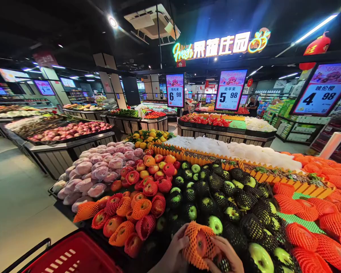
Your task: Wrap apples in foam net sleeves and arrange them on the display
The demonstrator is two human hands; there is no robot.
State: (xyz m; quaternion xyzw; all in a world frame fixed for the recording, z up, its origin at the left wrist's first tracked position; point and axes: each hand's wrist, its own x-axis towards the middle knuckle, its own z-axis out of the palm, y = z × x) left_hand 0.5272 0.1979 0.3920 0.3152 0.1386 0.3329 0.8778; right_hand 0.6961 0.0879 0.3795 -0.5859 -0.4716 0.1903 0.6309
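Observation:
Between my two hands, low in the view, is a red apple (pixel 201 242) in an orange foam net (pixel 193 253). My left hand (pixel 174 248) grips the netted apple from the left, and my right hand (pixel 226 253) has its fingers closed on the net's right side. Just beyond them lie green apples (pixel 215 224), many in black foam nets. To the left is a pile of red apples (pixel 113 226), some in red or orange nets like the one in my hands.
A red shopping basket (pixel 82 252) stands at the lower left. Plastic-wrapped pinkish fruit (pixel 98 172) fills the display's left corner, and orange-netted fruit (pixel 304 237) its right. White-wrapped produce (pixel 261 153) lies behind an orange picket divider (pixel 312 185). A person (pixel 253 106) stands far back.

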